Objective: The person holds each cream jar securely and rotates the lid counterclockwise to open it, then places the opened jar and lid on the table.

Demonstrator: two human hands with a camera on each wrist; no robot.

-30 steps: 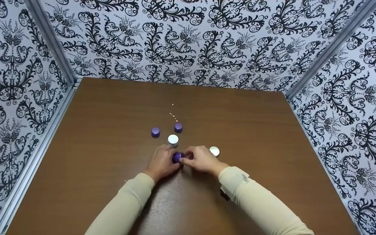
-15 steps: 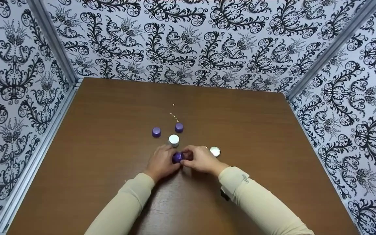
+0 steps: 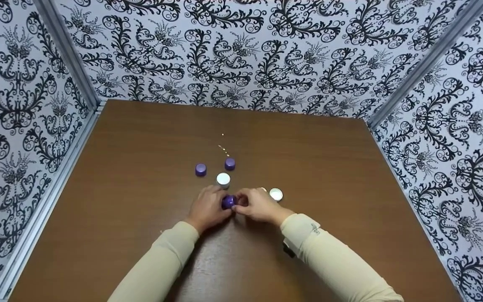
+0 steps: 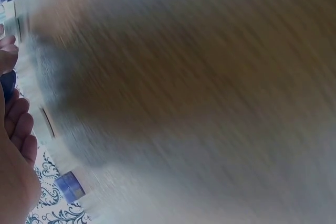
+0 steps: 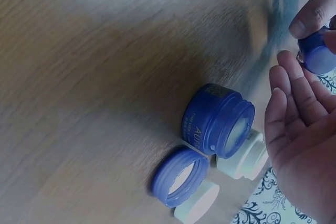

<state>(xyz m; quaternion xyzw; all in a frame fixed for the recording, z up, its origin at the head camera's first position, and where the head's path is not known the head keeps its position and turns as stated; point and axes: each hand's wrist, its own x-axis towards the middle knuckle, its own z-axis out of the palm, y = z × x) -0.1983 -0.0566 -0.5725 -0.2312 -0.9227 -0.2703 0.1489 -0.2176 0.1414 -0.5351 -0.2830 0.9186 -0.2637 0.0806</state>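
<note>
Both hands meet at one small purple jar (image 3: pixel 229 202), which looks blue in the wrist views. My left hand (image 3: pixel 209 208) curls around its left side. From the right, the thumb and index finger of my right hand (image 3: pixel 259 204) pinch it. The right wrist view shows the held jar's pale blue round face, while the other fingers extend loosely below it. Near the right hand in that view stands an uncapped blue cream jar (image 5: pixel 218 121) with pale cream inside. Beside it are a blue screw lid (image 5: pixel 180 177) and a white lid (image 5: pixel 197 202).
A white-topped jar (image 3: pixel 223 179) stands just beyond the left fingers. Two more purple jars (image 3: pixel 201 170) sit farther back on the brown table (image 3: pixel 308 159). A white round lid (image 3: pixel 276 194) lies right of the right hand. Patterned walls (image 3: pixel 224 54) enclose the table's back and sides.
The right thumb has drawn back slightly from the top of the purple jar to its right side. A pale edge now shows behind the right hand. The left hand keeps its place.
</note>
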